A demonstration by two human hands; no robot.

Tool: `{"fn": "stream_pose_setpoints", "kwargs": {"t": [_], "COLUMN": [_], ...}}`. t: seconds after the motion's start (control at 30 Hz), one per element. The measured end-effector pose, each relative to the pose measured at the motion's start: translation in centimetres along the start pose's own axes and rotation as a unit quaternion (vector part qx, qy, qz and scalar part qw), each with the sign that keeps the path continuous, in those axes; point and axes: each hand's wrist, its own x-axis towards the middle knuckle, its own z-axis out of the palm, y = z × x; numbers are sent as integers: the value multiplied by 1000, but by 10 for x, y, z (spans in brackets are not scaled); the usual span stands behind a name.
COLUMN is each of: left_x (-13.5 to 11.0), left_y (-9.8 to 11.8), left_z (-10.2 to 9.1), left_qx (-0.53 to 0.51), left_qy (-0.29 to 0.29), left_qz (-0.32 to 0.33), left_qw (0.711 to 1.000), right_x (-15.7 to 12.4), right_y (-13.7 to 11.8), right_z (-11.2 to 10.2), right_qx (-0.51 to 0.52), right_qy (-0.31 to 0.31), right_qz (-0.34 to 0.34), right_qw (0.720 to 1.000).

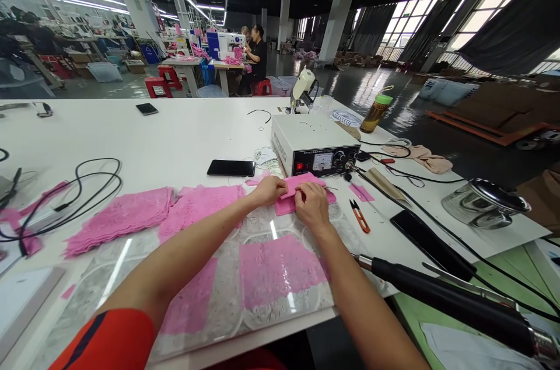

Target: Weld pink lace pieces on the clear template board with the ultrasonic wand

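Observation:
My left hand (pixel 270 189) pinches the left edge of a pink fabric piece (pixel 292 185) in front of the grey box-shaped device. Bent over the same fabric are the fingers of my right hand (pixel 312 202), closed on its near side; the fingertips are partly hidden. Another pink layer lies beneath, at the far edge of a clear plastic template sheet (pixel 227 314). Under or in that sheet, pink panels (pixel 280 271) show through. To the left of my hands rest a stack of pink lace-like pieces (pixel 122 215) and a second pink pile (pixel 201 206).
A grey device with a dial (pixel 321 145) stands behind my hands. Orange thread snips (pixel 360 217), a black pen-like tool (pixel 437 294) on a cable, a dark phone (pixel 231 168), a metal-lidded pot (pixel 483 203) and a bottle (pixel 376 113) surround the work area. Black cables (pixel 83 201) lie left.

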Motion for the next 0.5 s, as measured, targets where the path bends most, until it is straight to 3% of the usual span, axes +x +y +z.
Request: {"fn": "stream_pose_setpoints", "kwargs": {"t": [0.33, 0.5], "left_x": [2, -2], "left_y": [-8, -1], "left_z": [-6, -13], "left_qx": [0, 54], "left_qy": [2, 1], "left_qz": [6, 29], "left_qw": [1000, 998], "right_x": [-4, -1], "right_y": [2, 6], "right_z": [4, 7], "right_qx": [4, 12], "right_qy": [12, 30], "right_qz": [15, 29], "right_qw": [1000, 999]}}
